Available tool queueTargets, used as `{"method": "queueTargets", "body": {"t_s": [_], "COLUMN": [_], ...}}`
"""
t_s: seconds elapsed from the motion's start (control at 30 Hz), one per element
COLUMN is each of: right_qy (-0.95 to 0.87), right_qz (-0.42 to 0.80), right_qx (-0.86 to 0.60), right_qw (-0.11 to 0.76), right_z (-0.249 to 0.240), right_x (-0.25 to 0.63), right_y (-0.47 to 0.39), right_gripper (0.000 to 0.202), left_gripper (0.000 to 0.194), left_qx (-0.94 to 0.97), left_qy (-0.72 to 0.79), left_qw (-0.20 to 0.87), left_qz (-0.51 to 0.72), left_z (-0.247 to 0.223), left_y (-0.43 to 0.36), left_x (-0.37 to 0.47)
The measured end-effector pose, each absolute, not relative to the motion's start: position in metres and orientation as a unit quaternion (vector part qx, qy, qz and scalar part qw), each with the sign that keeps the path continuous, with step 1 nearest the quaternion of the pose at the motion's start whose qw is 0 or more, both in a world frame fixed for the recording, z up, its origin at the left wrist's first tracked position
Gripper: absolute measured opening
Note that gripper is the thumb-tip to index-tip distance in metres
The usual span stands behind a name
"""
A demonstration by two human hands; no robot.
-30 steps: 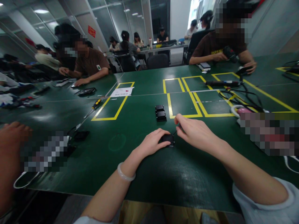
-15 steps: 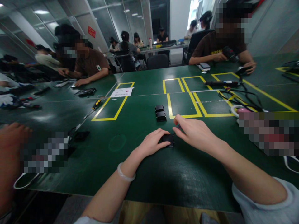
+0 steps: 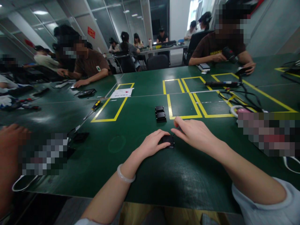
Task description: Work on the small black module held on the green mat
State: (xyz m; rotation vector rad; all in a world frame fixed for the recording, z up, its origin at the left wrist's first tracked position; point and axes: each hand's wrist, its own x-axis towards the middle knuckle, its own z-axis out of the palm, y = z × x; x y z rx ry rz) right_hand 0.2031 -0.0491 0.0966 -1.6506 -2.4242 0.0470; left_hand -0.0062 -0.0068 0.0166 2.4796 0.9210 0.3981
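Observation:
Under my left hand lies a small black box-like part, flat on the green table. The thumb and fingers close around its near and far sides, and part of it is hidden by them. My right hand is just right of the part, thumb and forefinger bent together near its upper right corner. A dark sliver shows by those fingertips, too small to name. Farther off, a black piece with two raised blocks stands apart from both hands.
Yellow tape outlines mark the table. A yellow-black screwdriver and a paper sheet lie left. Black cables and a dark rod-shaped tool lie right. Another person's hand is at far left; coworkers sit opposite.
My right hand has shifted very slightly left and down, its fingertips staying by the part's corner. My left hand keeps its hold on the black part. The view has drifted a little.

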Motion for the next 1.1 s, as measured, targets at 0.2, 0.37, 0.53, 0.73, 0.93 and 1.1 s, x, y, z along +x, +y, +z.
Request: {"method": "queueTargets", "body": {"t_s": [0.2,0.37,0.53,0.73,0.93,1.1], "right_qy": [-0.828,-0.833,-0.821,-0.832,-0.829,-0.825], "right_qz": [0.017,0.027,0.004,0.031,0.023,0.008], "right_qx": [-0.550,-0.537,-0.564,-0.542,-0.547,-0.558], "right_qw": [0.107,0.131,0.088,0.112,0.112,0.087], "right_z": [0.0930,0.0942,0.0970,0.0939,0.0959,0.0948], "right_x": [0.2054,0.2057,0.2028,0.2050,0.2036,0.2022], "right_y": [-0.0468,-0.0491,-0.0480,-0.0478,-0.0504,-0.0477], "right_gripper": [0.016,0.013,0.020,0.012,0.017,0.019], "left_gripper": [0.034,0.033,0.034,0.032,0.033,0.033], "left_qx": [0.900,0.900,0.902,0.902,0.902,0.900], "left_qy": [0.335,0.335,0.335,0.333,0.334,0.334], "left_qw": [0.237,0.237,0.232,0.234,0.233,0.238], "left_qz": [0.146,0.150,0.144,0.143,0.144,0.148], "left_z": [0.0176,0.0171,0.0176,0.0186,0.0180,0.0176], "left_y": [-0.0072,-0.0070,-0.0069,-0.0072,-0.0071,-0.0070], "left_x": [-0.0064,-0.0064,-0.0059,-0.0060,-0.0060,-0.0061]}}
